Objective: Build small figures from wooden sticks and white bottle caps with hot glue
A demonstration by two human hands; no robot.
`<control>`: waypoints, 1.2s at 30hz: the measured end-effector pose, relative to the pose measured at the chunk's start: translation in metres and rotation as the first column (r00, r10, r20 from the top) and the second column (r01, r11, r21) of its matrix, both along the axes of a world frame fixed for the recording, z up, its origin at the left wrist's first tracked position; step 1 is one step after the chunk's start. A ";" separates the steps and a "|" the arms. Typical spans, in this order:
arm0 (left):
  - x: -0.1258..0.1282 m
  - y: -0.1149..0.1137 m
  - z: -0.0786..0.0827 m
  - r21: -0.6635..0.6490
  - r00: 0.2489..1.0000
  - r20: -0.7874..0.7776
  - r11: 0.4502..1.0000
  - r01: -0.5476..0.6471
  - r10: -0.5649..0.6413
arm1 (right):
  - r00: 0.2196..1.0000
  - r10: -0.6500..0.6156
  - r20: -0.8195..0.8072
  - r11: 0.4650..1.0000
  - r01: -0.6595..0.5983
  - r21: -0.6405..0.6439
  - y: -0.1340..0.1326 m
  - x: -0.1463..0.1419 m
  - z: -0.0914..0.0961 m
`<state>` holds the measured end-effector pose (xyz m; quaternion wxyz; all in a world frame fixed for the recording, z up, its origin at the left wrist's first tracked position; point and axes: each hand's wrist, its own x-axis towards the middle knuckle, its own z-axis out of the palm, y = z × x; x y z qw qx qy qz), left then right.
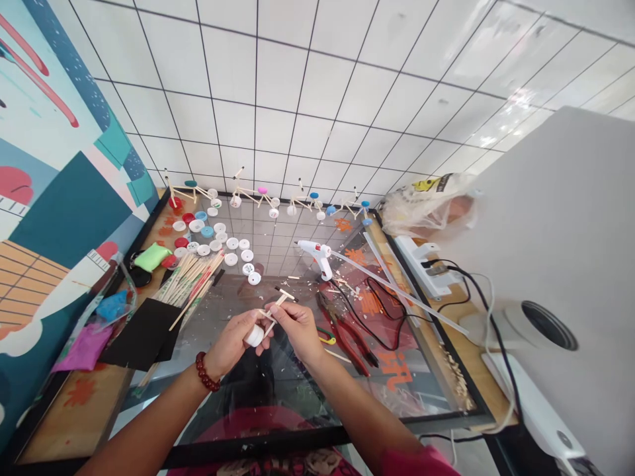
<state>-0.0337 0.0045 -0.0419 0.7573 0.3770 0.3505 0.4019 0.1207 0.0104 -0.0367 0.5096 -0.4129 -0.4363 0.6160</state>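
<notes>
Left hand [237, 336] curled, gripping white bottle cap [254, 336] and wooden-stick frame [280, 300]; right hand [299, 328] pinching same frame between thumb and fingers – all above near half of glass tabletop [278, 238]. Hot-glue gun [317, 254] lies beyond right hand; red-handled pliers [347, 334] toward right edge. Loose bottle caps [231, 259] toward far left corner – stick-and-cap models [274, 212] lined along far edge.

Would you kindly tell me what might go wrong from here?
The thin, pale wooden-stick frame, pinched in the right hand beside a white round cap in the left hand, might snap or come loose if pressed hard.

The white plastic glue gun lies with its nozzle uncovered; if hot, it could burn anyone reaching over.
</notes>
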 end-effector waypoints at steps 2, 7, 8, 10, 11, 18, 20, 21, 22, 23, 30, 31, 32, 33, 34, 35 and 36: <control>0.000 0.000 -0.001 0.002 1.000 0.002 1.000 0.001 -0.001 | 1.000 0.000 -0.006 1.000 0.000 -0.008 0.001 0.000 0.000; -0.001 0.001 0.001 -0.007 1.000 0.008 1.000 0.002 -0.002 | 1.000 -0.011 0.015 1.000 0.011 -0.007 0.000 -0.001 0.001; -0.001 0.001 0.002 -0.011 1.000 0.006 1.000 0.001 -0.001 | 1.000 -0.012 0.019 1.000 0.012 -0.006 0.000 -0.001 0.002; 0.000 0.001 0.004 -0.017 1.000 0.001 1.000 0.000 0.000 | 1.000 -0.009 0.027 1.000 0.009 -0.011 -0.001 -0.001 0.002; 0.000 0.000 0.005 -0.019 1.000 0.001 1.000 -0.001 0.001 | 0.999 -0.006 0.032 1.000 0.006 -0.015 -0.001 -0.001 0.003; -0.001 0.000 0.004 -0.027 1.000 -0.012 1.000 -0.001 0.001 | 1.000 0.006 0.016 1.000 -0.006 -0.016 0.000 -0.002 0.004; -0.001 0.000 0.004 -0.018 1.000 -0.028 1.000 0.003 -0.004 | 1.000 0.004 0.012 1.000 -0.004 -0.011 0.001 -0.002 0.004; -0.001 0.000 0.003 -0.015 0.999 -0.038 1.000 0.004 -0.004 | 1.000 -0.001 0.012 1.000 0.001 -0.010 0.001 -0.003 0.004; -0.001 0.000 0.003 -0.014 0.999 -0.048 1.000 0.003 -0.004 | 1.000 -0.010 0.013 1.000 0.010 -0.011 0.001 -0.003 0.003; -0.001 0.000 0.003 -0.021 0.998 -0.057 1.000 -0.004 0.003 | 1.000 -0.016 0.014 1.000 0.016 -0.015 0.002 -0.003 0.003; -0.002 0.001 0.001 -0.049 0.998 -0.069 0.999 -0.014 0.010 | 1.000 -0.004 -0.008 0.999 0.004 -0.033 0.002 -0.001 0.000; -0.003 0.001 0.000 -0.046 0.998 -0.067 0.999 -0.012 0.009 | 1.000 0.001 -0.016 0.999 -0.001 -0.035 0.002 -0.001 0.000; -0.003 0.001 0.000 -0.043 0.998 -0.064 0.999 -0.011 0.008 | 1.000 0.007 -0.026 0.999 -0.008 -0.039 0.002 -0.002 0.000; -0.003 0.000 0.000 -0.039 0.998 -0.062 0.999 -0.010 0.007 | 0.999 0.012 -0.035 0.999 -0.013 -0.045 0.002 -0.002 0.000; -0.003 0.000 0.000 -0.035 0.998 -0.061 0.999 -0.008 0.006 | 0.999 0.012 -0.042 0.999 -0.014 -0.049 0.002 -0.002 0.000; -0.003 0.000 0.000 -0.032 0.998 -0.062 0.999 -0.007 0.005 | 0.999 0.009 -0.045 0.998 -0.011 -0.054 0.002 -0.002 0.000; -0.004 0.000 0.000 -0.031 0.998 -0.064 0.999 -0.005 0.003 | 0.999 0.001 -0.046 0.998 -0.004 -0.060 0.002 -0.003 0.000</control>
